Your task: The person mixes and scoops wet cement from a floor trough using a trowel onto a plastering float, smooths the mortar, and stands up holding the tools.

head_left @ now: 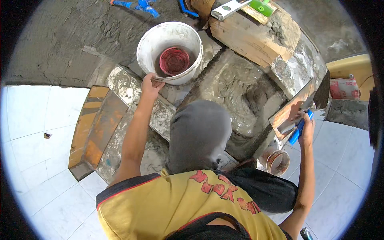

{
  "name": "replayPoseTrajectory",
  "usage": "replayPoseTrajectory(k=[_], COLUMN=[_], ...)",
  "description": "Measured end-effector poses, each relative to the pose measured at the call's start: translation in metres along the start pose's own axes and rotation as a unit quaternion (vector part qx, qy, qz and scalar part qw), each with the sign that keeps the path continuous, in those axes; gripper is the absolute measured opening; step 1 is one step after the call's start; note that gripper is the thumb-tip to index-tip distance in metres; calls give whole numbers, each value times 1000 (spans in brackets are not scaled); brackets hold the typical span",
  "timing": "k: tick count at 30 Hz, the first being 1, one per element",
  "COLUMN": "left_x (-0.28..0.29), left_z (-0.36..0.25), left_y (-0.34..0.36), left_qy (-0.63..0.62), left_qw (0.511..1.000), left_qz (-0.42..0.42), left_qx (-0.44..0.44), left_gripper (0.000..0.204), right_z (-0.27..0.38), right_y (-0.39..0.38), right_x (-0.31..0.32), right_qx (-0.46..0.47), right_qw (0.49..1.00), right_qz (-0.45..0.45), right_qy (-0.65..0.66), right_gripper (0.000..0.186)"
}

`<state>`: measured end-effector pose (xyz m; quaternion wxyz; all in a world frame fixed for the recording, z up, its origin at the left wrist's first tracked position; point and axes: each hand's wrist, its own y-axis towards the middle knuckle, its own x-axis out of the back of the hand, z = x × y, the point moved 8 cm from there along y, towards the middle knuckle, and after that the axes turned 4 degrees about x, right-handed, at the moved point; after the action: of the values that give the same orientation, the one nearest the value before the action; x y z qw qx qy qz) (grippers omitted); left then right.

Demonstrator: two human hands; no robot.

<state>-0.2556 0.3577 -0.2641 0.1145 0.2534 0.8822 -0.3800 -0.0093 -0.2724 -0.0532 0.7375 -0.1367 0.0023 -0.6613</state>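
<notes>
My left hand (pixel 151 85) grips the near rim of a white bucket (pixel 144 48), thumb and fingers closed over its edge. Inside the bucket, a round red container (pixel 174 61) sits in murky liquid. At the right, my right hand (pixel 307 127) is wrapped around the blue handle of a plastering trowel (pixel 286 114). Its rectangular blade tilts up beside the wet cement mix (pixel 240 90), a smeared grey mass right of the bucket.
A small dirty pail (pixel 279 163) lies near my right forearm. A wooden block (pixel 256 38) at the back carries a spirit level (pixel 230 9) and a green-handled tool (pixel 262 7). Mortar-stained boards (pixel 134 94) lie left of the mix. White tiles (pixel 30 152) cover the left floor.
</notes>
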Motion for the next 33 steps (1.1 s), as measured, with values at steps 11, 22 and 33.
replayPoseTrajectory(k=[11,22,33], left_x=[-135,-312,-275], left_z=[-73,13,-15], left_y=[-157,-300,-259], left_qy=[216,494,491], left_qw=[941,400,547], left_qz=[197,655,561], left_qx=[-169,-408,-381], left_gripper=[46,31,19], right_z=[34,253,181], right_y=[17,47,153], right_x=[21,18,94], right_qx=[75,298,218], right_qw=[988,868,903], right_qz=[-77,-181,-93], right_qy=[-113,-354,-358], right_gripper=[29,22,31])
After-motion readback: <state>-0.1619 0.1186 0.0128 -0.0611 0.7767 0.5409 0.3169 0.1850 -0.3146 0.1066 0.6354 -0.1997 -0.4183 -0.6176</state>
